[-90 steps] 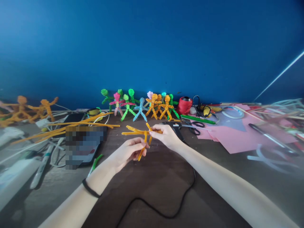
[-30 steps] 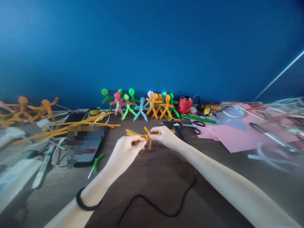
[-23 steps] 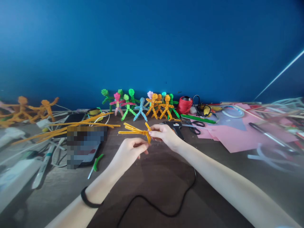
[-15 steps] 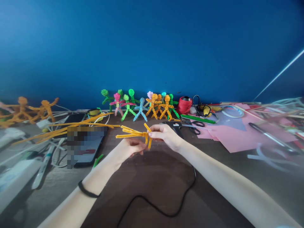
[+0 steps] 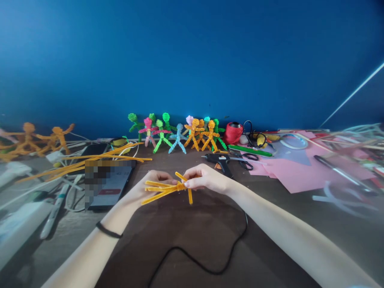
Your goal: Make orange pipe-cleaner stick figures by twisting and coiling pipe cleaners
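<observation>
A bundle of orange pipe cleaners [image 5: 160,189] is held between my hands above the table, its loose ends fanning out to the left. A strand is wound around the bundle near its right end, and one short end points up while another hangs down. My right hand [image 5: 204,178] pinches that wound part between thumb and fingers. My left hand [image 5: 153,179] is curled behind the bundle, fingertips at the wound part and partly hidden by the strands.
Several pipe-cleaner figures [image 5: 179,138] stand along the blue wall. Loose orange pipe cleaners [image 5: 99,157] lie across a phone [image 5: 112,190] at left. Behind my right hand are a black glue gun [image 5: 222,161], scissors [image 5: 246,164] and pink paper [image 5: 295,172]. A black cable [image 5: 195,262] crosses the table in front.
Both hands have come lower and closer to me with the bundle. My left hand has turned and moved behind the strands. The strand's hanging loop now lies wrapped around the bundle.
</observation>
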Available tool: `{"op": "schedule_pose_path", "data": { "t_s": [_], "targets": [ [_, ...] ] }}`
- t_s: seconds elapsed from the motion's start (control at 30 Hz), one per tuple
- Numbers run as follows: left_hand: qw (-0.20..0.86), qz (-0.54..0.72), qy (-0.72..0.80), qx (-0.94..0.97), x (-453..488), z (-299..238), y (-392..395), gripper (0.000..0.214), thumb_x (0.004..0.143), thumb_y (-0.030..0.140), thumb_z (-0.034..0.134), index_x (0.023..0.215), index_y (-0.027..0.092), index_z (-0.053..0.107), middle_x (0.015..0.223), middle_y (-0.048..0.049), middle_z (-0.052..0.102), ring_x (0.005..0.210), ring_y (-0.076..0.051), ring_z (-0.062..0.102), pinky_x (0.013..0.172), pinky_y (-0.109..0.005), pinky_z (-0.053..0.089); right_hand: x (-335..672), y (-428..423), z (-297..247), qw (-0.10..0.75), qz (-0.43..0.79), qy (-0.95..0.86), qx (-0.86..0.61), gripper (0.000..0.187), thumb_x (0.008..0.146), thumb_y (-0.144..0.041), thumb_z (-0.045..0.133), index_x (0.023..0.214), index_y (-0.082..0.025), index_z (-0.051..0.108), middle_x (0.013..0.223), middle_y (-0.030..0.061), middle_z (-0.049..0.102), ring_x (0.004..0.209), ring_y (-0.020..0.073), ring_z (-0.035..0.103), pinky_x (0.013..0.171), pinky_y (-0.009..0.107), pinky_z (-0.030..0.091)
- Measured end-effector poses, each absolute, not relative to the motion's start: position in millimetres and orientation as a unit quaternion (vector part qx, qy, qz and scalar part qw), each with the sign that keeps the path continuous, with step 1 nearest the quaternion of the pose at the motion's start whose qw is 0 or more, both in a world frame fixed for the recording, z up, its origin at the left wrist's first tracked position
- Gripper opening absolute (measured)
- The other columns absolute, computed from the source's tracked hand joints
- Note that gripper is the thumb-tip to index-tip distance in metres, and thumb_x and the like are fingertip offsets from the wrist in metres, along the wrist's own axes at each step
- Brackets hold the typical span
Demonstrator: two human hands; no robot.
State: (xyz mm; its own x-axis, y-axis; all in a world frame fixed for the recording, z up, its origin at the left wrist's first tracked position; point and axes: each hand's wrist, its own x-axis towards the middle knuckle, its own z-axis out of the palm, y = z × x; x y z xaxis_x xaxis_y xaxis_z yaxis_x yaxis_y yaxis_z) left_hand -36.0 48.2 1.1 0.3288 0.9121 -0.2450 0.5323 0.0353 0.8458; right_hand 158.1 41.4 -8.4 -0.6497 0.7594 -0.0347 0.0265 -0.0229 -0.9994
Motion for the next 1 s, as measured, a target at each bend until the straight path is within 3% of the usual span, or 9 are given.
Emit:
{"op": "schedule_pose_path", "data": {
  "t_s": [0.37, 0.57, 0.7, 1.0],
  "targets": [
    [0.479, 0.173, 0.54, 0.669, -40.0, 16.2, 47.7, 0.021, 0.06, 0.036, 0.064, 0.055, 0.015, 0.064, 0.049, 0.002, 0.055, 0.046, -0.009, 0.042, 0.045, -0.02, 0.029, 154.7, 39.2, -12.7, 0.206, 0.553, -0.739, -0.324, 0.012, 0.068, -0.024, 0.058, 0.072, -0.013, 0.062, 0.062, -0.0026, 0.055, 0.059, 0.0092, 0.044, 0.058, 0.022, 0.033],
    [0.514, 0.175, 0.541, 0.643, -36.1, 21.9, 43.2, 0.023, 0.063, 0.032, 0.063, 0.05, 0.015, 0.055, 0.046, 0.0037, 0.048, 0.043, -0.007, 0.035, 0.043, -0.02, 0.025, 154.6, 39.1, -14.4, 0.215, 0.46, -0.79, -0.344, 0.012, 0.069, -0.024, 0.056, 0.068, -0.014, 0.061, 0.058, -0.0044, 0.048, 0.056, 0.0083, 0.04, 0.054, 0.021, 0.03],
    [0.515, 0.199, 0.536, 0.639, -36.0, 18.5, 43.9, 0.023, 0.066, 0.036, 0.06, 0.058, 0.014, 0.058, 0.052, 0.0024, 0.051, 0.048, -0.008, 0.04, 0.046, -0.02, 0.028, 155.1, 43.4, -21.5, 0.235, 0.419, -0.786, -0.389, 0.014, 0.07, -0.025, 0.054, 0.073, -0.014, 0.062, 0.063, -0.0023, 0.055, 0.06, 0.0099, 0.045, 0.057, 0.021, 0.031],
    [0.294, 0.144, 0.566, 0.756, -31.5, 26.9, 34.5, 0.034, 0.073, 0.046, 0.047, 0.072, 0.019, 0.068, 0.052, 0.002, 0.057, 0.049, -0.012, 0.047, 0.048, -0.022, 0.029, 152.1, 44.9, -24.7, 0.258, 0.366, -0.777, -0.441, 0.013, 0.072, -0.024, 0.052, 0.07, -0.014, 0.06, 0.067, -0.0005, 0.058, 0.065, 0.011, 0.049, 0.059, 0.021, 0.033]
  ]
}}
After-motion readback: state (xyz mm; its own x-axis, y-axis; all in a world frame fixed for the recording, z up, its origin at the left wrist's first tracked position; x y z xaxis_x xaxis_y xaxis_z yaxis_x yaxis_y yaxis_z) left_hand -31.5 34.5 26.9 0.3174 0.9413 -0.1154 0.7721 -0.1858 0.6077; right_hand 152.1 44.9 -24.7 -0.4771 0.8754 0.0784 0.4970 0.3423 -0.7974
